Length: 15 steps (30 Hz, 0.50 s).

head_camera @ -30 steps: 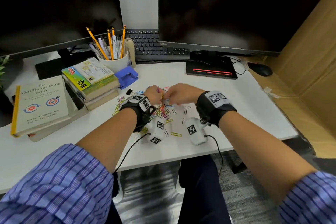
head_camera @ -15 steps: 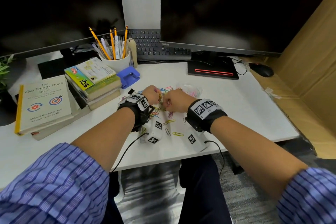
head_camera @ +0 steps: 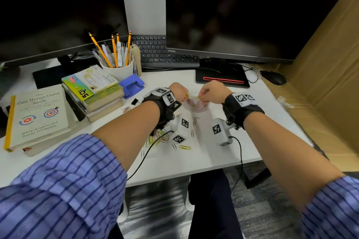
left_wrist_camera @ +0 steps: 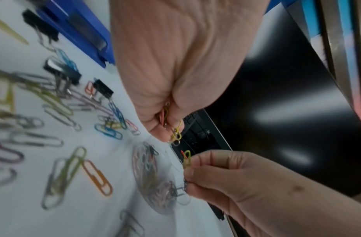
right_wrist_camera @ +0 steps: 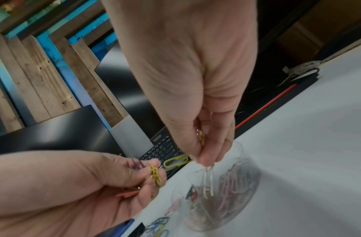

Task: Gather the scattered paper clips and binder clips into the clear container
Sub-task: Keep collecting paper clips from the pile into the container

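Observation:
A small clear container (head_camera: 202, 107) stands on the white desk (head_camera: 252, 122) with several clips inside; it also shows in the wrist views (left_wrist_camera: 155, 184) (right_wrist_camera: 226, 205). My left hand (head_camera: 185, 96) hovers at its left rim and grips a bunch of coloured paper clips (left_wrist_camera: 171, 126). My right hand (head_camera: 201, 97) is just over the container and pinches clips, with a white paper clip (right_wrist_camera: 208, 181) hanging from its fingertips into the opening. Loose paper clips (head_camera: 157, 138) lie near the desk's front. Black binder clips (left_wrist_camera: 103, 88) lie to the left.
A stack of books (head_camera: 93, 93) and a blue hole punch (head_camera: 133, 85) sit to the left, with a white pencil cup (head_camera: 118, 70) behind them. A keyboard (head_camera: 163, 54), a black device with a red line (head_camera: 223, 79) and a mouse (head_camera: 274, 77) line the back. Cardboard (head_camera: 330, 64) walls the right.
Both hands closed on clips at the pile, then rose and moved away from me to the container. The right hand now dangles a clip into it.

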Each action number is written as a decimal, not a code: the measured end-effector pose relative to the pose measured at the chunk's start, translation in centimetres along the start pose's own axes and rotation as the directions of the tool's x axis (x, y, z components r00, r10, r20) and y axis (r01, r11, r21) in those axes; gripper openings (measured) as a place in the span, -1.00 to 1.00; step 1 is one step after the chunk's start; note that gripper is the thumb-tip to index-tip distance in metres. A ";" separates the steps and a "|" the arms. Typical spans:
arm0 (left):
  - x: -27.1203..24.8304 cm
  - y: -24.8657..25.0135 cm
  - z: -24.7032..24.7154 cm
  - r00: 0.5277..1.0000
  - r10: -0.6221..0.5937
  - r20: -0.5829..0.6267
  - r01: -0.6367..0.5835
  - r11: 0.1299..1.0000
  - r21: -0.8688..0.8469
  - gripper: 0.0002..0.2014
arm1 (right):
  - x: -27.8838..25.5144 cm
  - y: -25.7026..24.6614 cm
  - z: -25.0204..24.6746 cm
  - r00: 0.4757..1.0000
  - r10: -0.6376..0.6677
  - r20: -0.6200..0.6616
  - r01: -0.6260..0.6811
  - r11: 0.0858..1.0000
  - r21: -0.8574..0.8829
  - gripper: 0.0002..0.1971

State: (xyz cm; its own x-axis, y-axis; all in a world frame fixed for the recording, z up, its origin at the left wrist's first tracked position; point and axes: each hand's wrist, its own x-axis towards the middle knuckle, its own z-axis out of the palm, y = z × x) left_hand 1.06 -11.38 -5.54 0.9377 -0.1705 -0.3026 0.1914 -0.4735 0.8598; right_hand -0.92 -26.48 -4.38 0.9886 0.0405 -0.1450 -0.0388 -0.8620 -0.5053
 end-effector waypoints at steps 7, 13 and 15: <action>1.2 0.3 2.2 0.999 0.041 0.009 -0.041 0.998 0.054 -0.62 | 0.4 0.9 0.1 0.999 0.031 -0.030 -0.032 0.999 -0.030 -0.84; 1.8 -0.1 2.8 0.999 0.009 0.049 -0.026 0.932 0.361 -0.68 | 0.6 1.4 0.1 1.000 0.015 -0.019 -0.016 0.999 -0.030 -0.83; 1.8 -0.1 2.7 0.998 0.020 0.064 -0.045 0.907 0.420 -0.86 | 0.5 1.5 0.1 1.000 0.008 -0.002 -0.008 1.000 -0.013 -0.84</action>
State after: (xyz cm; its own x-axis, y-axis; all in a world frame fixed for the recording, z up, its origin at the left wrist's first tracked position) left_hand 1.93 -13.95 -7.22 0.9211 -0.2349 -0.3106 0.0093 -0.7841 0.6206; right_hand -0.45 -27.73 -5.27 0.9886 0.0327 -0.1472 -0.0447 -0.8688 -0.4932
